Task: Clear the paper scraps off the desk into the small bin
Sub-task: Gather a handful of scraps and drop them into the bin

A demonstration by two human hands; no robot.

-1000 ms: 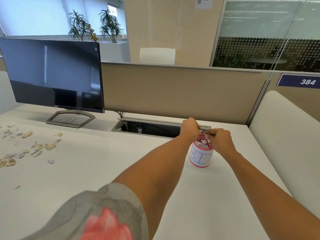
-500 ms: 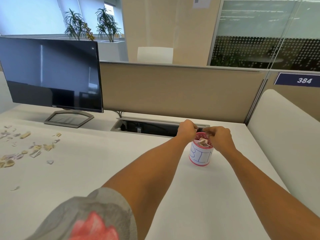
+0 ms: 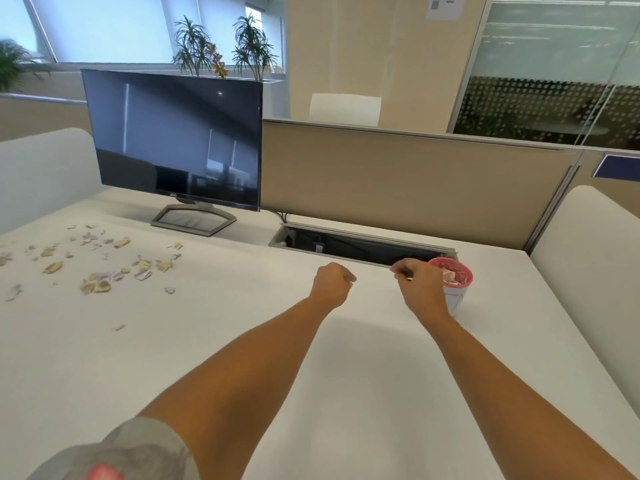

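Here the smooth white worktop (image 3: 363, 393) carries a loose scatter of paper scraps (image 3: 97, 271), small, torn and curled flakes in tan, white and pale lilac, lying out at about nine o'clock from the hands and well apart from them. The small bin (image 3: 456, 299) stands at three o'clock of the right hand (image 3: 420, 289), just beside it and partly hidden behind it. It is a round upright cup with a pink rim and pink inside, its wall wrapped in white paper, and crumpled scraps show in its mouth.

The left hand (image 3: 330, 284) hangs above the bare worktop at nine o'clock of the right one, its grip curled into a tight fist with nothing showing in it. The right hand's thumb and forefinger are drawn together in a narrow grip; whether a scrap sits between them cannot be told.

At twelve o'clock of the hands a long rectangular cable slot (image 3: 360, 245) opens dark in the worktop, with a beige fabric partition (image 3: 398, 181) behind it. At eleven o'clock stands a flat glossy black monitor (image 3: 173, 140) on a grey metal loop foot (image 3: 194, 220). A grey knit sleeve (image 3: 114, 455) shows at seven o'clock.
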